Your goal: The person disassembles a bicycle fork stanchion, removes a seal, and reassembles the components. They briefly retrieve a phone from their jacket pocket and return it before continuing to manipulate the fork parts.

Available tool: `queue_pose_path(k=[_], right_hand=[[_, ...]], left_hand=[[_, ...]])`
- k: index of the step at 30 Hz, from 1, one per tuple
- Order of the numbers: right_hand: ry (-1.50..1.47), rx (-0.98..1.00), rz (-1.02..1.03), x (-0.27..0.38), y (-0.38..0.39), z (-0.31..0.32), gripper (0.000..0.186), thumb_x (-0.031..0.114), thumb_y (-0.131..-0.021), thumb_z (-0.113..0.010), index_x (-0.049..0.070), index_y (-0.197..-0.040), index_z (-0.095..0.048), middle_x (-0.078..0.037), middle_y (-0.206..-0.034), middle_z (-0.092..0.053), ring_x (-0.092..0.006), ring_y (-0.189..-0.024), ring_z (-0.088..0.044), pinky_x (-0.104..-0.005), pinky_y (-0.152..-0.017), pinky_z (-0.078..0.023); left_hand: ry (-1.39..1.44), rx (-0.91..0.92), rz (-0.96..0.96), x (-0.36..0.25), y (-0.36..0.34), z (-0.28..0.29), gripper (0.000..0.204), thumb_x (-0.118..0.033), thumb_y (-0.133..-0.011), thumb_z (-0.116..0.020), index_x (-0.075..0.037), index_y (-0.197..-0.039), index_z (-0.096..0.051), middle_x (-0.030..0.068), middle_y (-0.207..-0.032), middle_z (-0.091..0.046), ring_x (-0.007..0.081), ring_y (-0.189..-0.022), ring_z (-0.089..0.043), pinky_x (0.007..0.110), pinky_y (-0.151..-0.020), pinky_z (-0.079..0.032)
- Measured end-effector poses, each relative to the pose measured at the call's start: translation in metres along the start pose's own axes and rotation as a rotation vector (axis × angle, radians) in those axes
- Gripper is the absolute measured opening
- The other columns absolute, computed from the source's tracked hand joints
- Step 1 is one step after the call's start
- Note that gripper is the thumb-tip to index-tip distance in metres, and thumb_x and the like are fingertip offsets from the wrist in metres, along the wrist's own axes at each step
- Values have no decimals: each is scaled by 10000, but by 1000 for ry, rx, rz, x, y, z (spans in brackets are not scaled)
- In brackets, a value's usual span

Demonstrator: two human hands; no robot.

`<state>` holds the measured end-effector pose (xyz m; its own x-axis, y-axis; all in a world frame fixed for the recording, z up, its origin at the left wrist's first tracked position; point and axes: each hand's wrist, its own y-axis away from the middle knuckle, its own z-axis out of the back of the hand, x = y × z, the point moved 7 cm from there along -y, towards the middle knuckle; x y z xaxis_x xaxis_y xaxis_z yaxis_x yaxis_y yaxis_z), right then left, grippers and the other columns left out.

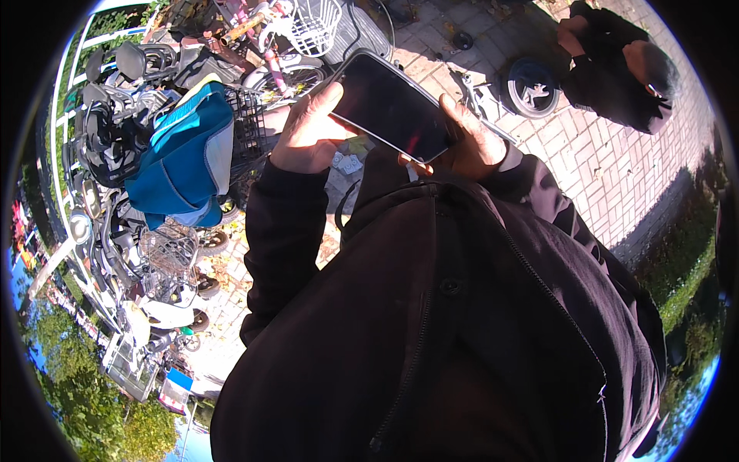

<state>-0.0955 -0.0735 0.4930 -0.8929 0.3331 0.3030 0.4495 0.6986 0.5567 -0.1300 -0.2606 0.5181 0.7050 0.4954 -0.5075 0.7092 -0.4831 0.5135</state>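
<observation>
A smartphone [392, 104] with a dark screen and a pale rim is held tilted in front of my chest. My left hand [306, 132] grips its left end, the thumb lying along the edge. Around the opposite end closes my right hand [476, 146], its thumb on the near side and fingertips showing under the lower corner. Both forearms are in dark sleeves. The screen shows only a faint reddish reflection. Below the phone, partly hidden by my hands, lies a pale bag-like item [346, 173] with small light pieces on it.
Parked bicycles and scooters crowd the left, one under a blue cover [185, 154]. A pink bicycle with a white basket [315, 27] stands ahead. To the right, a person in dark clothes [616, 69] bends near a small wheel [532, 88] on brick paving [608, 165].
</observation>
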Motion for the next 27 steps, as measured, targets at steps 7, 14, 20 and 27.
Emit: queue_pose_path(k=[7, 14, 20, 27], right_hand=[[715, 38, 84, 20, 13, 14, 608, 568, -1002, -556, 20, -1245, -653, -86, -1138, -670, -173, -989, -614, -312, -892, -466], [803, 43, 282, 26, 18, 0, 663, 514, -1016, -549, -4, -1429, -518, -25, -1022, -635, -107, -935, -538, -269, -897, -421], [785, 12, 345, 25, 19, -6, 629, 473, -1024, -551, -1, -1435, -503, -40, -1025, -605, -112, -931, -522, -275, -852, -416], [799, -34, 316, 18, 23, 4, 616, 486, -1050, -489, 11, -1443, -494, -52, -1020, -627, -109, -902, -561, -266, -842, -445]], left_hand=[[-93, -155, 184, 7, 7, 10, 740, -622, -1036, -377, 26, -1383, -466, 216, -1292, -614, 387, -1086, -677, 504, -900, -593], [42, -92, -80, 16, 7, 4, 720, -580, -1021, -478, 34, -1395, -452, 237, -1340, -578, 374, -1232, -593, 476, -1001, -544], [-184, -184, -164, 17, 7, -3, 613, -452, -1003, -599, 29, -1372, -505, 181, -1268, -628, 282, -1136, -641, 415, -978, -523], [-295, -270, -201, 25, 1, 6, 428, -320, -1017, -620, 4, -1288, -552, 134, -1154, -668, 250, -963, -704, 335, -831, -571]])
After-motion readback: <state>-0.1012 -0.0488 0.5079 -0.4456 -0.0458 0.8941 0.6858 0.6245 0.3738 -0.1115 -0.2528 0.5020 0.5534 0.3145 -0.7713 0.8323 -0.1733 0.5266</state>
